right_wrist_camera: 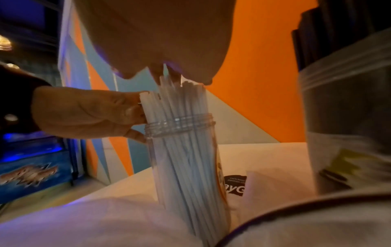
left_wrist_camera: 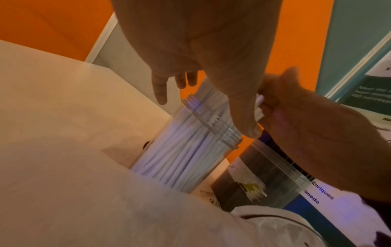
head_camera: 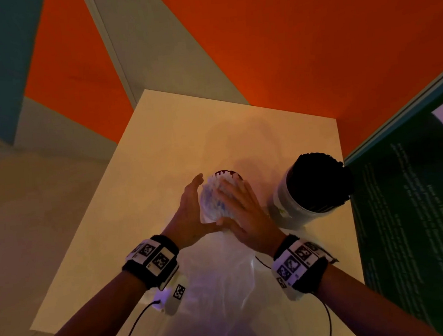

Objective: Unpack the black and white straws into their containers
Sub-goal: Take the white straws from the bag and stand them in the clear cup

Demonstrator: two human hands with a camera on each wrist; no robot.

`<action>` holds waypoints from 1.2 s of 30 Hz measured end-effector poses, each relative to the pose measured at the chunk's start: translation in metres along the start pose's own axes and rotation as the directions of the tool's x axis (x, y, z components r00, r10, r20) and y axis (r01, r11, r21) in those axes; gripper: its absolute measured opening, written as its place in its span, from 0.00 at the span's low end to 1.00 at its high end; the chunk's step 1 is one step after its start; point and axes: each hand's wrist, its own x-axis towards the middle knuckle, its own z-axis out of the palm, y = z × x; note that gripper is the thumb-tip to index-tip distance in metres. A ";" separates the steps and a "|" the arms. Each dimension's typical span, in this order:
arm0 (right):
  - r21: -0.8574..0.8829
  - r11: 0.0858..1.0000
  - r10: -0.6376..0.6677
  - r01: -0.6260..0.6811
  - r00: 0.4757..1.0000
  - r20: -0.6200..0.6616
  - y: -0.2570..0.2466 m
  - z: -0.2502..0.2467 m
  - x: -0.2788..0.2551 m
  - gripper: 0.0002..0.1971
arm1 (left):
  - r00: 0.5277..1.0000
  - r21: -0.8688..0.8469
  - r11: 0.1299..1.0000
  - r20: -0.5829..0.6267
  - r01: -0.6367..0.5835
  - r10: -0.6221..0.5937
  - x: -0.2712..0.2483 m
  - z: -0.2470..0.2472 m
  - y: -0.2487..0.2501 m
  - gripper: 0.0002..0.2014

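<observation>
White straws stand packed in a clear jar at the middle of the pale table. My left hand lies with straight fingers against the left side of the bundle, its thumb reaching to the jar's threaded rim. My right hand rests flat over the straw tops, fingers spread. In the right wrist view its fingertips touch the straw ends. To the right stands a second clear jar full of black straws.
A crumpled clear plastic bag lies on the table between my wrists. A dark green printed board leans along the table's right edge, close to the black-straw jar. Orange wall panels rise behind the table.
</observation>
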 end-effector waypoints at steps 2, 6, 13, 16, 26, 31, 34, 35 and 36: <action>0.225 0.962 0.166 -0.155 0.986 -0.029 0.010 0.000 -0.002 0.48 | 0.999 -0.056 0.997 0.020 0.047 -0.046 0.007 -0.001 -0.001 0.67; 0.415 0.766 0.457 -0.491 0.870 0.186 0.031 0.000 0.006 0.67 | 0.983 -0.153 0.978 0.136 0.145 -0.125 0.025 -0.006 0.003 0.68; 0.661 0.607 0.424 -0.442 0.883 0.202 0.033 0.010 0.032 0.42 | 0.951 -0.326 0.935 0.219 -0.141 0.220 0.050 -0.005 0.043 0.32; 0.811 0.505 0.380 -0.295 0.920 0.098 0.034 0.010 0.031 0.40 | 0.956 -0.345 0.930 0.207 -0.127 0.208 0.049 -0.010 0.035 0.31; 0.756 0.494 0.350 -0.430 0.894 0.280 0.040 0.006 0.034 0.60 | 0.978 -0.214 0.977 0.199 -0.010 0.054 0.048 -0.012 0.022 0.37; 0.648 0.613 0.383 -0.451 0.888 0.256 0.035 -0.008 0.018 0.67 | 0.987 -0.143 0.984 0.138 0.104 -0.084 0.036 -0.022 0.011 0.66; 0.585 0.684 0.426 -0.436 0.890 0.165 0.034 -0.015 -0.008 0.54 | 0.992 -0.028 0.992 -0.009 0.125 -0.125 0.010 -0.026 0.004 0.63; 0.563 0.710 0.446 -0.422 0.889 0.104 0.033 -0.016 -0.019 0.44 | 0.992 0.037 0.992 -0.050 0.118 -0.116 -0.001 -0.025 0.003 0.57; 0.535 0.742 0.453 -0.404 0.890 0.043 0.032 -0.016 -0.030 0.31 | 0.994 0.126 0.987 -0.060 0.103 -0.096 -0.011 -0.024 0.003 0.49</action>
